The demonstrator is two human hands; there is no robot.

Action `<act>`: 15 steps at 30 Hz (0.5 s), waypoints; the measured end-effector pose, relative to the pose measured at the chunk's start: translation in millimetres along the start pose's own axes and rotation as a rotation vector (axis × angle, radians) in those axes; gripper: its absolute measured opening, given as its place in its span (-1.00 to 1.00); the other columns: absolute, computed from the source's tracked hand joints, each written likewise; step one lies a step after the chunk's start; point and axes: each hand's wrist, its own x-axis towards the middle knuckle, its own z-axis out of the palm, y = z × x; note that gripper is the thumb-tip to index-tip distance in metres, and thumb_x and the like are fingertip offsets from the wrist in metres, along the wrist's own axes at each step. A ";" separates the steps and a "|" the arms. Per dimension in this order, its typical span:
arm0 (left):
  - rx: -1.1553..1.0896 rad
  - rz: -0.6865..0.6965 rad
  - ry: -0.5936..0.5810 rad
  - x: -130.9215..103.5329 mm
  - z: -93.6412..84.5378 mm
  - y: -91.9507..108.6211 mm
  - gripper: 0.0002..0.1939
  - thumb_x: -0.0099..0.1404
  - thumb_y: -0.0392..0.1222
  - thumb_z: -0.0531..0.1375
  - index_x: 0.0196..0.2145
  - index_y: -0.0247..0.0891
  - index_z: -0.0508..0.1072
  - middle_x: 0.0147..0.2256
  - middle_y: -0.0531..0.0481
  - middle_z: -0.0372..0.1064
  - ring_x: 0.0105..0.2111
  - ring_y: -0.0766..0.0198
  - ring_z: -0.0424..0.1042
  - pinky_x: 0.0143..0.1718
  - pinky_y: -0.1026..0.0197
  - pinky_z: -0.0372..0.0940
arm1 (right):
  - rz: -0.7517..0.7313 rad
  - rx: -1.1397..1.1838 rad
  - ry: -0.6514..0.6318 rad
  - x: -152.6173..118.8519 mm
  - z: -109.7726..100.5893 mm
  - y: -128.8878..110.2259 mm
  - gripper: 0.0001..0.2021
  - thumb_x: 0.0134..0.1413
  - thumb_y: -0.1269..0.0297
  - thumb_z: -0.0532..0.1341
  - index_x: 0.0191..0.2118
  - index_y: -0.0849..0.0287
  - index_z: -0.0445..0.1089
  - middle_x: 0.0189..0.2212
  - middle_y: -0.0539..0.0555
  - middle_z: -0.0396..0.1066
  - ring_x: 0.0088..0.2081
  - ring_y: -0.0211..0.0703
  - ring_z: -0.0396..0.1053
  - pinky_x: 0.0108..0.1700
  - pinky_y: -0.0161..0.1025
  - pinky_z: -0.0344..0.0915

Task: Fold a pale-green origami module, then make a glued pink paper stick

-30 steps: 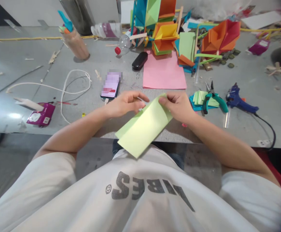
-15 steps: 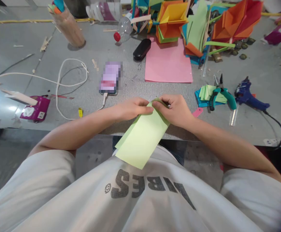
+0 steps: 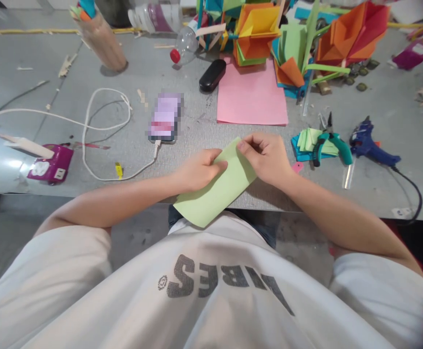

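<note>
A light green sheet of paper (image 3: 214,196) spans the table's front edge, its lower end over my lap. My left hand (image 3: 200,169) grips its left long side, thumb on top and the other fingers hidden or curled beneath. At the far right corner, my right hand (image 3: 267,157) pinches the paper between thumb and fingertips. Whether the sheet is one layer or folded double I cannot tell here. Beyond my hands lies a stack of pink paper (image 3: 251,104).
To the right are green and blue paper pieces (image 3: 307,140), teal-handled pliers (image 3: 336,145) and a blue glue gun (image 3: 374,145) with its cord. A phone (image 3: 165,116) on a white cable lies left. Folded orange paper shapes (image 3: 345,36) and a black case (image 3: 212,76) stand farther back.
The green paper has turned flatter toward the table and its lower end has risen. My left hand has slid down its side; my right hand has moved slightly to the far corner.
</note>
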 end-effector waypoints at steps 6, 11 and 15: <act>0.096 0.091 0.031 0.3 2.1 -3.9 -0.68 0.59 0.04 0.13 -0.27 -0.19 0.40 -0.31 -0.01 0.53 -0.33 0.23 0.46 -0.36 0.22 0.26 | -0.018 -0.010 0.000 -1.7 -1.5 0.0 -0.59 0.42 -0.17 0.37 -0.31 0.05 0.55 -0.42 0.03 0.48 -0.38 -0.14 0.34 -0.33 -0.12 0.24; 0.067 0.089 0.013 0.1 2.4 -4.4 -0.64 0.61 0.09 0.13 -0.27 -0.19 0.40 -0.33 0.01 0.51 -0.36 0.25 0.45 -0.36 0.22 0.27 | 0.036 -0.002 0.001 -2.5 -1.4 -5.3 -0.55 0.39 -0.24 0.39 -0.33 0.03 0.55 -0.41 0.06 0.51 -0.33 -0.07 0.38 -0.31 -0.10 0.27; 0.076 0.094 0.018 0.2 0.6 -4.2 -0.64 0.60 0.07 0.12 -0.30 -0.19 0.39 -0.35 0.01 0.50 -0.37 0.25 0.44 -0.37 0.23 0.25 | 0.045 0.018 0.022 -2.5 -2.1 -7.0 -0.53 0.33 -0.29 0.42 -0.34 0.03 0.56 -0.40 0.08 0.54 -0.32 -0.05 0.39 -0.29 -0.09 0.31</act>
